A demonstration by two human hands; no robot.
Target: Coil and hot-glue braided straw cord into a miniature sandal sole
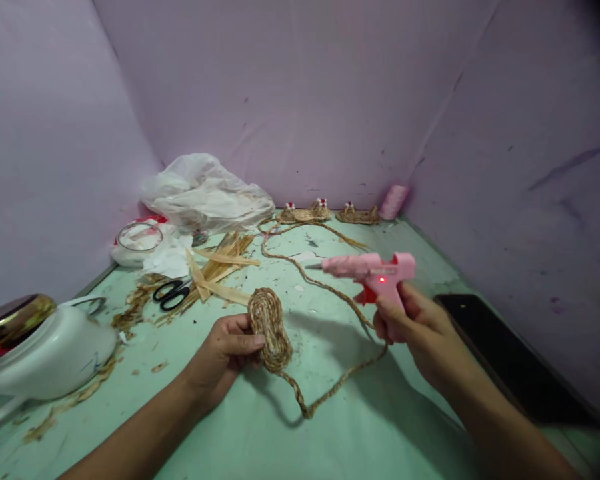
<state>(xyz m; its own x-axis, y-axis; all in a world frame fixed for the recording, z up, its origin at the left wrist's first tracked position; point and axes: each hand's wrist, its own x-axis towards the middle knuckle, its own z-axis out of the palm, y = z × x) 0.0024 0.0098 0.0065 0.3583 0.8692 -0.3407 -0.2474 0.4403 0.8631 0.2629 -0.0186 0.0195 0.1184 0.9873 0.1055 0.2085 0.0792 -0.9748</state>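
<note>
My left hand grips a small sole-shaped coil of braided straw cord, thumb on its face and fingers behind. From the coil's lower end a tail of braided cord dips to the table and rises to my right hand. My right hand is wrapped round the handle of a pink glue gun, its nozzle pointing left and a red light glowing on its side. More of the cord runs from beneath my right hand back across the table. The nozzle is apart from the coil.
Black-handled scissors lie beside flat straw strips. Behind are a white plastic bag, small finished straw slippers and a pink thread spool. A white vessel stands left; a dark flat object lies right. Walls enclose the table.
</note>
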